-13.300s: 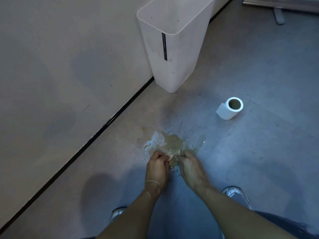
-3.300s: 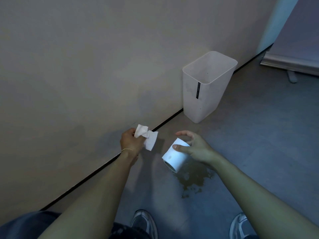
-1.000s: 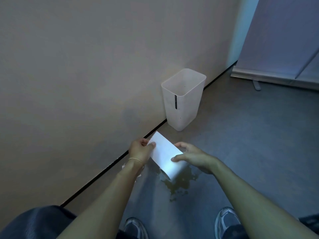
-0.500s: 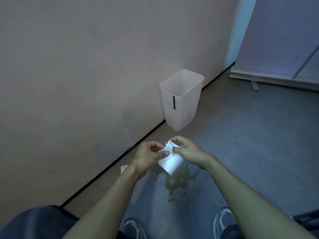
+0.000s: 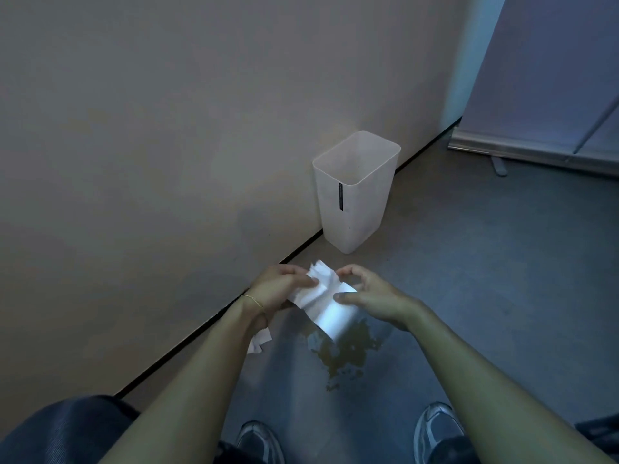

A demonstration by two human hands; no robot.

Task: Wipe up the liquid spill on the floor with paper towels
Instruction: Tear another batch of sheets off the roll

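Observation:
A brownish liquid spill [image 5: 346, 351] lies on the grey floor in front of my shoes. Above it I hold a white paper towel roll [image 5: 333, 318]. My right hand [image 5: 375, 296] grips the roll, thumb on its side and fingers curled over the top. My left hand [image 5: 279, 286] pinches the loose, crumpled end sheet [image 5: 320, 279] coming off the roll. Another white piece of paper towel [image 5: 259, 341] shows below my left wrist; how it is held is hidden.
A white plastic waste bin [image 5: 355, 195] stands open against the beige wall, beyond my hands. My two shoes [image 5: 435, 426] are at the bottom edge. A banner stand base [image 5: 536, 155] lies at the far right. Open grey floor stretches to the right.
Over the last second my left hand has bunched the flat sheet drawn off the roll into a crumpled wad. My hands sit slightly further apart than half a second ago.

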